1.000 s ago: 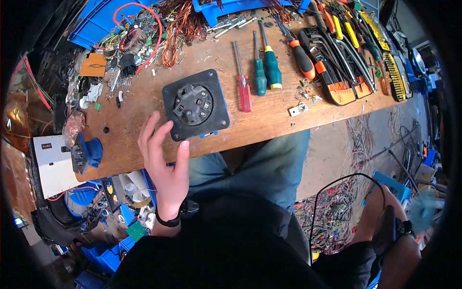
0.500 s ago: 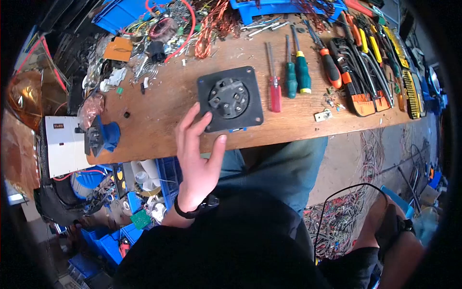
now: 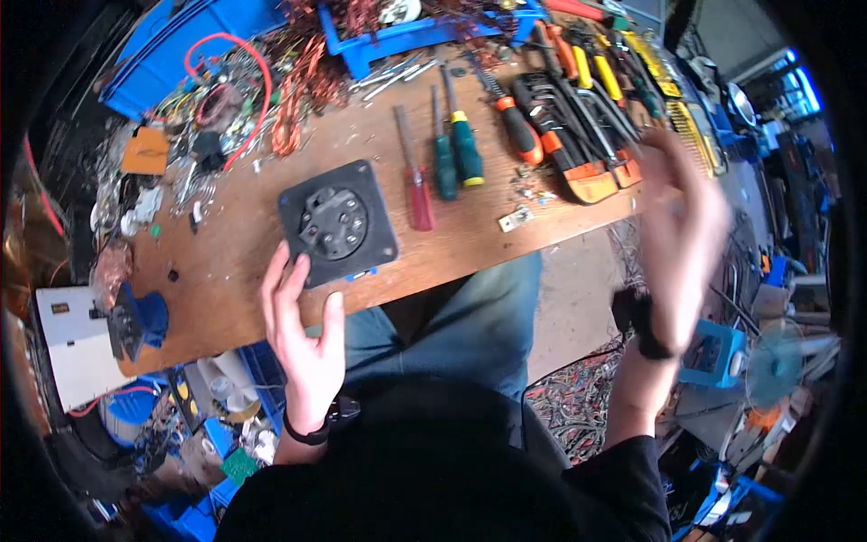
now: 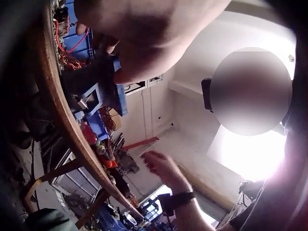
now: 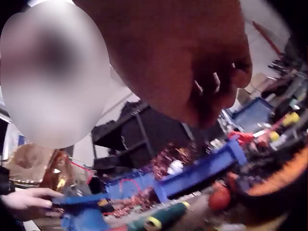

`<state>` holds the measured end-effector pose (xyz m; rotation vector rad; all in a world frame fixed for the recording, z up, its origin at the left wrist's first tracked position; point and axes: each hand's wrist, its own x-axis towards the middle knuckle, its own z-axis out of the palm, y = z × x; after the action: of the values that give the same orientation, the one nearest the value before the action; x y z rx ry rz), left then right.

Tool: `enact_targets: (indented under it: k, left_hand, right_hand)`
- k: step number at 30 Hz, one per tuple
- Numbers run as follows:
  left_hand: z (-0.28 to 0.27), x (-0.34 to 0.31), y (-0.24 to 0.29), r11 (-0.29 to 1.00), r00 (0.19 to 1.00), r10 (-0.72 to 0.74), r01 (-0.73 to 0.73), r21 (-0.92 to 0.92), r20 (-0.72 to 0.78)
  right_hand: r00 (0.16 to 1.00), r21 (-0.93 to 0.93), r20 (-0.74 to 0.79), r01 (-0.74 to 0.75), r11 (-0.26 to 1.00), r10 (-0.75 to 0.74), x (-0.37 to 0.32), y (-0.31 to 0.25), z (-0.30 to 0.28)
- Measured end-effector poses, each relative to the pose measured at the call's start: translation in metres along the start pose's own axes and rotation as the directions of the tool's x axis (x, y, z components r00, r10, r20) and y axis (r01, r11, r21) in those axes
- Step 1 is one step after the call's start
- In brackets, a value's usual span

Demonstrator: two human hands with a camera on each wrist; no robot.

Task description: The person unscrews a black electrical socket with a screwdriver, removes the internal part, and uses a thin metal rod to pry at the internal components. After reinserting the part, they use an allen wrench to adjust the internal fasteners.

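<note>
A square black panel socket (image 3: 291, 200) with a round centre of terminals and screws lies near the table's front edge. Its blue housing (image 4: 120, 91) shows in the left wrist view. My left hand (image 3: 305, 357) touches it, fingertips at the left edge and thumb by the near edge, fingers nearly straight. Raised by the table's right end, my right hand (image 3: 679, 239) is blurred by motion. Its fingers bend loosely around nothing in the right wrist view. Nearest to it is a hex key set (image 3: 591, 181) in an orange and black holder.
Right of the socket lie a red screwdriver (image 3: 421, 203), two green screwdrivers (image 3: 444, 172) and an orange-and-black handled tool (image 3: 521, 135). Behind are a blue bin (image 3: 406, 41) and loose wire and scrap. Another blue socket (image 3: 149, 318) stands at the table's left end.
My right hand has risen from low at the right to beside the table's right end. My left hand stays at the socket. The head view has shifted.
</note>
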<state>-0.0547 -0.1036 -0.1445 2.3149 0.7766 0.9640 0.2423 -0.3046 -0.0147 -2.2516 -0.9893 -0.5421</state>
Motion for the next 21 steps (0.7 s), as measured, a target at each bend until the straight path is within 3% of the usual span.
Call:
enact_targets:
  k: [1,3,5,7,11,16,18,19,20,21]
  left_hand:
    - [0.000,0.000,0.000,1.000,1.000,0.003,-0.003,-0.002,0.004]
    - [-0.003,0.001,0.000,1.000,1.000,-0.002,0.001,0.018,0.026]
    - [-0.003,0.000,-0.003,1.000,0.999,0.013,-0.014,0.010,0.031]
    - [-0.002,-0.001,-0.002,1.000,0.999,0.007,-0.007,0.012,0.031]
    - [-0.003,-0.002,-0.001,1.000,0.999,-0.006,0.005,0.022,0.044]
    - [-0.008,-0.001,0.005,0.998,0.996,-0.033,0.029,0.056,0.078]
    - [-0.012,0.001,0.010,0.997,0.995,-0.042,0.036,0.070,0.087]
    - [-0.011,0.000,0.015,0.999,1.000,-0.014,0.014,0.045,-0.004]
    - [-0.011,-0.004,0.019,1.000,0.995,0.009,-0.006,0.029,-0.096]
    - [-0.008,-0.004,0.023,0.993,0.982,0.074,-0.089,-0.077,-0.171]
  right_hand:
    - [0.983,0.019,0.180,0.026,0.999,-0.029,0.005,0.035,0.029]
    - [0.982,-0.115,0.180,-0.040,0.993,0.060,0.007,0.082,0.069]
    - [0.931,-0.169,0.347,-0.058,0.984,0.115,0.005,0.098,0.076]
    - [0.904,-0.149,0.419,-0.023,0.989,0.084,0.003,0.100,0.084]
    - [0.849,-0.220,0.495,-0.084,0.972,0.186,0.011,0.092,0.089]
    - [0.924,-0.222,0.339,-0.102,0.970,0.174,-0.001,0.098,0.081]
    - [0.953,0.067,0.203,-0.243,0.968,0.225,-0.019,0.089,0.067]
    - [0.957,0.241,0.223,-0.239,0.941,0.186,-0.033,0.082,0.059]
    - [0.910,0.328,0.342,-0.348,0.878,0.233,-0.048,0.066,0.046]
    - [0.923,0.404,0.338,-0.317,0.858,0.182,-0.066,0.053,0.041]
